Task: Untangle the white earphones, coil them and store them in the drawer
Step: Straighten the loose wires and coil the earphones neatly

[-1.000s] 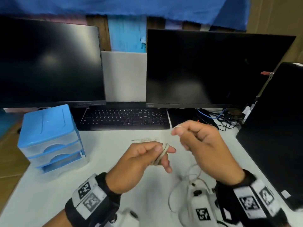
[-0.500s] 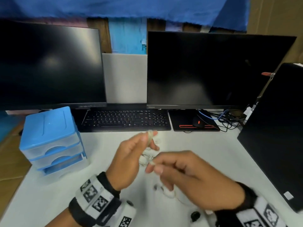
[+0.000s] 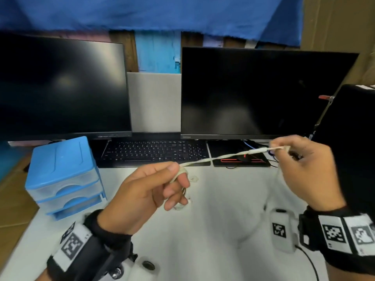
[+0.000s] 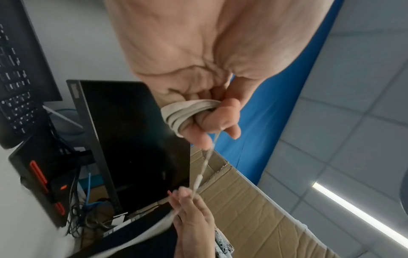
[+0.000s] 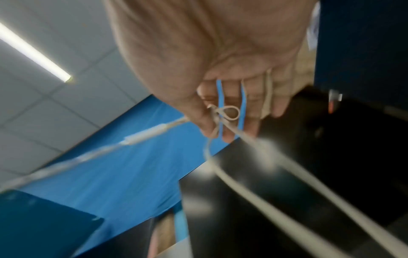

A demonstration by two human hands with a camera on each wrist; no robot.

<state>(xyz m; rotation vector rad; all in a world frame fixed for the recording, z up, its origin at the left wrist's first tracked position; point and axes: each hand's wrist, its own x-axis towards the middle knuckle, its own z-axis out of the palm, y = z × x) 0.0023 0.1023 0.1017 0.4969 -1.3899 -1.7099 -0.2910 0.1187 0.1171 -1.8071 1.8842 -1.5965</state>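
- Nearest the camera: left hand [image 3: 142, 191] curled, thumb and forefinger pinching thin white earphone cable [image 3: 215, 158], several turns already wound round the fingers [image 4: 198, 125]. Looks like mid-coil, judging by that.
- Risk one: wound loops sliding off the fingertips if the thumb eases up. Whole coil springs apart, back to spaghetti.
- A bit of slack and what may be earbuds dangling under the left hand, just above the pale worktop [image 3: 203, 240]. Too blurry to be sure. Could snag the next turn and get wrapped in crooked.
- Further out: cable stretched taut across to the right hand [image 3: 304, 171], fingers curled, pinching the far stretch beside the small inline remote.
- Small loop or kink sitting right at the right fingertips [image 5: 229, 113], rest of the cable trailing off in a long blurred bend. Real knot or just a twist? Can't tell. Pulling harder probably cinches it tight, so tension is the enemy here.
- Yanking that taut span also stresses the joint at the remote.
- Off to the left: small blue plastic drawer unit [image 3: 63, 175], drawers look closed or barely ajar. Both hands busy, so opening one means freeing a hand, and the coil probably loosens then.
- Back: black keyboard [image 3: 154, 151] and two dark monitors, well clear.
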